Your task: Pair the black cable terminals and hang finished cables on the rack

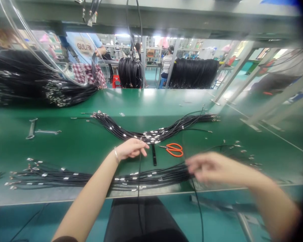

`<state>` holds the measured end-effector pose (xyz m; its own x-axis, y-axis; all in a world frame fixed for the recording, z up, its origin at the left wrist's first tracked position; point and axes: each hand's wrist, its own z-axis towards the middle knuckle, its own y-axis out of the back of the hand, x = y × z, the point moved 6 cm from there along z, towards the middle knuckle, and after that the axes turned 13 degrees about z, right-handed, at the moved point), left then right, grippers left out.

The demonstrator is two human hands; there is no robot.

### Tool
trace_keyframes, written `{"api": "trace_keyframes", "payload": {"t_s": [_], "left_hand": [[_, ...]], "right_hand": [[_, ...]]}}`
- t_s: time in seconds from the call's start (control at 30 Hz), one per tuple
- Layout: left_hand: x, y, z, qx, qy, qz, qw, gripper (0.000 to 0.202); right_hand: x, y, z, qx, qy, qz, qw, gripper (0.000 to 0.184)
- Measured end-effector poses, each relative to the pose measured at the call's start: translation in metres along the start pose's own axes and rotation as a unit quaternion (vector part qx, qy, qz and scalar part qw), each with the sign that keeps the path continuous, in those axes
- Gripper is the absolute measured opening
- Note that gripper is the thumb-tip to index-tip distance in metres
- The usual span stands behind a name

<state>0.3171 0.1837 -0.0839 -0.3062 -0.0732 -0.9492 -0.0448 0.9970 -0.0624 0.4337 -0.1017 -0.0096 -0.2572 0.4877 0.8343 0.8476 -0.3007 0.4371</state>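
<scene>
My left hand [133,148] is over the middle of the green bench, its thumb and fingers closed on a thin black cable [139,181] that hangs down past the bench edge. Blurred by motion, my right hand [207,167] is closed around a black cable [199,206] that drops below the edge. Whether both are one cable cannot be seen. Under my hands lies a bundle of black cables [156,176] with white labels. Beyond my left hand another cable bundle [121,132] curves across the bench. Orange-handled scissors [175,150] and a black strip [154,155] lie between my hands.
Two wrenches [31,128] rest on the bench [73,144] at left. A large cable pile [68,92] sits at back left. Metal posts [236,72] rise at right. Behind the bench hang cable coils [194,72], and a person in a blue shirt [83,47] handles cables.
</scene>
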Motion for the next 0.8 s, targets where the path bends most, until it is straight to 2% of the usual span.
{"api": "trace_keyframes", "payload": {"t_s": [0.03,0.07,0.13,0.17,0.27,0.37,0.5,0.63,0.7,0.8], "left_hand": [[-0.001,-0.004,-0.002,0.018,-0.004,0.015,1.000,0.038],[-0.003,-0.007,-0.004,0.026,-0.011,0.027,0.999,0.042],[-0.007,-0.007,-0.005,0.018,-0.030,0.041,0.999,0.047],[-0.008,-0.006,-0.005,0.007,-0.039,0.044,0.998,0.048],[-0.008,0.000,-0.002,-0.023,-0.055,0.046,0.997,0.050],[-0.004,0.003,0.001,-0.031,-0.057,0.051,0.997,0.049],[0.000,0.004,0.001,-0.035,-0.046,0.067,0.996,0.045],[0.003,0.000,-0.001,-0.029,-0.008,0.081,0.996,0.039],[0.004,-0.004,-0.002,-0.029,0.010,0.079,0.996,0.035],[0.005,-0.008,-0.002,-0.034,0.013,0.069,0.997,0.029]], "right_hand": [[-0.008,0.013,0.021,-0.108,-0.042,0.012,0.993,0.071],[-0.015,0.028,0.038,-0.223,-0.072,0.027,0.972,0.077],[-0.024,0.039,0.075,-0.282,-0.096,0.039,0.954,0.083],[-0.027,0.042,0.090,-0.289,-0.098,0.051,0.951,0.081],[-0.034,0.041,0.123,-0.276,-0.089,0.092,0.953,0.070],[-0.039,0.037,0.134,-0.268,-0.093,0.131,0.950,0.060],[-0.036,0.047,0.122,-0.265,-0.071,0.210,0.938,0.045],[-0.018,0.065,0.105,-0.250,0.026,0.313,0.916,0.038],[-0.006,0.057,0.110,-0.209,0.061,0.353,0.910,0.039],[0.009,0.020,0.131,-0.130,0.082,0.398,0.905,0.036]]}}
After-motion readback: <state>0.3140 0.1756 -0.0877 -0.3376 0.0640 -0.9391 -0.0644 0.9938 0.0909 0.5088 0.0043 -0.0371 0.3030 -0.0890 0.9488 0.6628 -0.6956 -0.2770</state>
